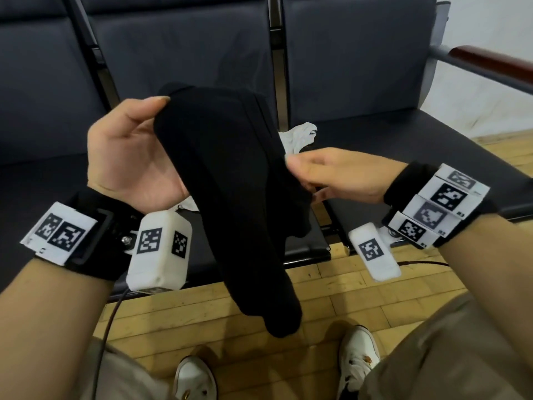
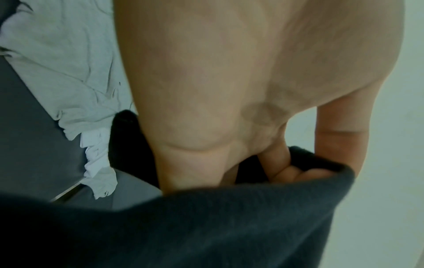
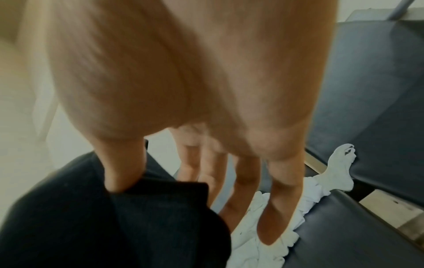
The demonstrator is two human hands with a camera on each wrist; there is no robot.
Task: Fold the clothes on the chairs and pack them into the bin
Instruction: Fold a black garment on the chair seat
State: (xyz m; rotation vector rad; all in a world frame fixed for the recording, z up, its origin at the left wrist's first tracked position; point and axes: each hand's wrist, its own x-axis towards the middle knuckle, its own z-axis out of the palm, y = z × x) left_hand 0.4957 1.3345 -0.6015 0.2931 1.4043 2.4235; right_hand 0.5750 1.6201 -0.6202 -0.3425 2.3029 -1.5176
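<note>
A black garment [image 1: 230, 183] hangs in the air in front of the dark chairs [image 1: 375, 82], its lower end dangling above the floor. My left hand [image 1: 138, 145] holds its upper end palm up, thumb on top and fingers curled under the cloth [image 2: 206, 226]. My right hand [image 1: 326, 177] pinches the garment's right edge, thumb tucked into a fold of the dark cloth [image 3: 114, 226] and fingers stretched behind it. A crumpled white garment [image 1: 300, 137] lies on the chair seats behind, also visible in the wrist views [image 2: 64, 72] [image 3: 275, 244]. No bin is in view.
The chairs form a row with a gap between seats. A brown wooden armrest [image 1: 490, 62] sticks out at the far right. Wooden floor [image 1: 173, 313] lies below, with my white shoes [image 1: 196, 379] and a cable [image 1: 109, 327] hanging from the left wrist.
</note>
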